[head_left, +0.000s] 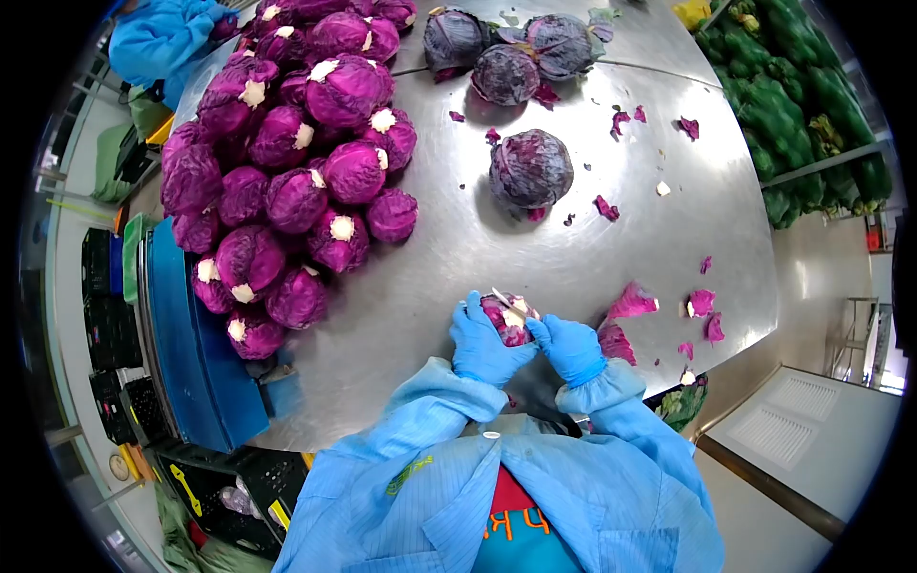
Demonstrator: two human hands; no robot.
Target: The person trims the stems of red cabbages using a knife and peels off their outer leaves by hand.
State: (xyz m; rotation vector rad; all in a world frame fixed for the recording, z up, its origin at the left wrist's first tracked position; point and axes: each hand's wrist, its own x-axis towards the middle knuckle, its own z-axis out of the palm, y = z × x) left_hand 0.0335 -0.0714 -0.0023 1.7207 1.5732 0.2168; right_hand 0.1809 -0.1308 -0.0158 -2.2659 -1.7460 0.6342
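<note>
My left hand (484,346), in a blue glove, is closed around a small red cabbage (513,334) near the front of the metal table. The cabbage's pale cut stem end faces up. A knife (508,305) is gripped in my right hand (570,346), also gloved in blue; its narrow blade lies across the stem end, while the handle is hidden in my fingers. Just right of that hand lie loose purple leaves (616,342). Farther back on the table sits a dark, untrimmed red cabbage (531,170).
A large heap of red cabbages (306,172) with white stem ends covers the table's left side. Several dark cabbages (506,74) stand at the back. Leaf scraps (702,303) dot the right side. Green net sacks (778,105) are stacked beyond. Black crates (229,497) stand lower left. Another person's blue sleeve (162,43) shows upper left.
</note>
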